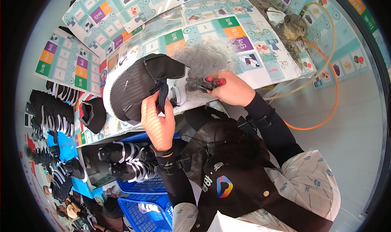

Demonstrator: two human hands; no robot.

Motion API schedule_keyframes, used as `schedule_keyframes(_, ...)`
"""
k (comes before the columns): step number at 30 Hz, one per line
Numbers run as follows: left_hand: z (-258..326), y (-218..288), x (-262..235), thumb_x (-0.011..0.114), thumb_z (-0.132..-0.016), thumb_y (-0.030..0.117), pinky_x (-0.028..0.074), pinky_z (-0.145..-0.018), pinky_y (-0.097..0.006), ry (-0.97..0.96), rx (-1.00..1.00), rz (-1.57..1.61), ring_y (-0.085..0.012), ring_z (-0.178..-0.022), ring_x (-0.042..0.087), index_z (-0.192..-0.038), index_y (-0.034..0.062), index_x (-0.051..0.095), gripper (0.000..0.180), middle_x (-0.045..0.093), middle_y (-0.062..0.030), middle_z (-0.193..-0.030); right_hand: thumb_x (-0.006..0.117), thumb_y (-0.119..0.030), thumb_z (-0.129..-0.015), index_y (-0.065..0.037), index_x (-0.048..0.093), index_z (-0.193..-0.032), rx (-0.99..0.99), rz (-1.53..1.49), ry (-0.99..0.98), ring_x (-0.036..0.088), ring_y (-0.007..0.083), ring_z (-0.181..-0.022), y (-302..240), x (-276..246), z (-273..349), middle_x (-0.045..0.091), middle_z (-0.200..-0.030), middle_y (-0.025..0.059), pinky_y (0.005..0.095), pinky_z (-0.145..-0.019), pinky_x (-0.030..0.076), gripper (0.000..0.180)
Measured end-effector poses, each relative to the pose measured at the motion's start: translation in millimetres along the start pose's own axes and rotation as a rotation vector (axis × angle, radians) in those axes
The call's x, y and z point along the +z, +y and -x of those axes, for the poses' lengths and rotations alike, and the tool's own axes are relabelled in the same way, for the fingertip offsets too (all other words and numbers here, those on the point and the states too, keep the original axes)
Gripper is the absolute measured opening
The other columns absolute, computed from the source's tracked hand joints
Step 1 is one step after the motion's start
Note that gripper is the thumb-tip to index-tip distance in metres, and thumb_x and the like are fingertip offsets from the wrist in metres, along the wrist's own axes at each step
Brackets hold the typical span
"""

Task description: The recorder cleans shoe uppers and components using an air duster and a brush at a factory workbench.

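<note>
A black shoe [134, 85] with a white sole edge rests on the paper-covered bench, over the near side of a grey, smudged patch. White stripes show on it beside the collar. My left hand [157, 120] grips the collar edge, thumb and fingers bent around the dark lining. To the right, my right hand [233, 88] is closed round a dark hand tool [205, 84] with red parts. Its tip points at the white-striped part of the shoe; whether they touch I cannot tell. The tool's exact kind is not clear.
Printed sheets [260, 40] cover the bench. Another black shoe [93, 114] lies at its left edge. Below are blue crates [142, 209] and several black-and-white shoes [128, 160]. An orange hose [337, 89] loops at the right. Shoe rows and people are at far left.
</note>
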State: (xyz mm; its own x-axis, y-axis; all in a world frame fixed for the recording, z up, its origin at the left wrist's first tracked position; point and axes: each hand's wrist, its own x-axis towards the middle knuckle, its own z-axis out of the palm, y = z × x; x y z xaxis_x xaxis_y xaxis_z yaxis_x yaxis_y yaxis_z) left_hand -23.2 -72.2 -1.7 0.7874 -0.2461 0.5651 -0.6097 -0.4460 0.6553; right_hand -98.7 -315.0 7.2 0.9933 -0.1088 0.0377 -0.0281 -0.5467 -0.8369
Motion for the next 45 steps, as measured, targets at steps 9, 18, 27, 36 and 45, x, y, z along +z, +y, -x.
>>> schedule_keyframes(9, 16, -6, 3, 0.073, -0.091, 0.000, 0.055, -0.074, -0.032, 0.041, -0.013, 0.011, -0.0240, -0.094, 0.068, -0.116, -0.0027, 0.069, 0.026, 0.067, -0.0133, -0.108, 0.070, -0.010, -0.076, 0.003, 0.066, -0.092, -0.109, -0.016, 0.081, 0.058, 0.0342, -0.058, -9, -4, -3, 0.060, -0.066, 0.0186, 0.0402, -0.059, 0.046, 0.021)
schedule_keyframes(18, 19, -6, 1, 0.074, -0.090, -0.001, 0.056, -0.073, -0.032, 0.039, -0.031, 0.026, -0.0243, -0.095, 0.069, -0.118, -0.0030, 0.068, 0.028, 0.067, -0.0135, -0.110, 0.073, -0.013, -0.077, 0.001, 0.074, -0.116, 0.084, -0.075, -0.174, 0.065, 0.0450, -0.080, -18, -23, 0, 0.070, -0.083, 0.0246, 0.0425, -0.073, 0.054, 0.042)
schedule_keyframes(27, 16, -4, 1, 0.073, -0.090, -0.004, 0.058, -0.076, -0.032, 0.028, -0.027, 0.078, -0.0236, -0.097, 0.068, -0.118, -0.0046, 0.067, 0.028, 0.065, -0.0136, -0.110, 0.068, -0.006, -0.075, 0.008, 0.069, -0.125, 0.194, -0.283, -0.258, 0.059, 0.0156, -0.054, -12, -23, -1, 0.063, -0.064, 0.0111, 0.0331, -0.057, 0.047, 0.052)
schedule_keyframes(36, 17, -6, 0, 0.072, -0.092, -0.004, 0.059, -0.078, -0.033, 0.004, -0.046, 0.070, -0.0236, -0.100, 0.068, -0.119, -0.0053, 0.066, 0.028, 0.064, -0.0137, -0.113, 0.067, -0.003, -0.074, 0.006, 0.068, -0.093, 0.189, -0.365, -0.286, 0.055, 0.0109, -0.056, -5, -19, -7, 0.060, -0.065, 0.0040, 0.0290, -0.055, 0.043, 0.021)
schedule_keyframes(45, 13, -5, 0, 0.071, -0.097, 0.001, 0.061, -0.074, -0.030, 0.000, 0.008, -0.011, -0.0169, -0.096, 0.068, -0.117, -0.0073, 0.065, 0.022, 0.063, -0.0105, -0.112, 0.067, -0.005, -0.074, 0.005, 0.069, -0.094, 0.101, -0.205, -0.187, 0.058, 0.0131, -0.055, -5, -22, -4, 0.063, -0.065, 0.0056, 0.0301, -0.056, 0.046, 0.023)
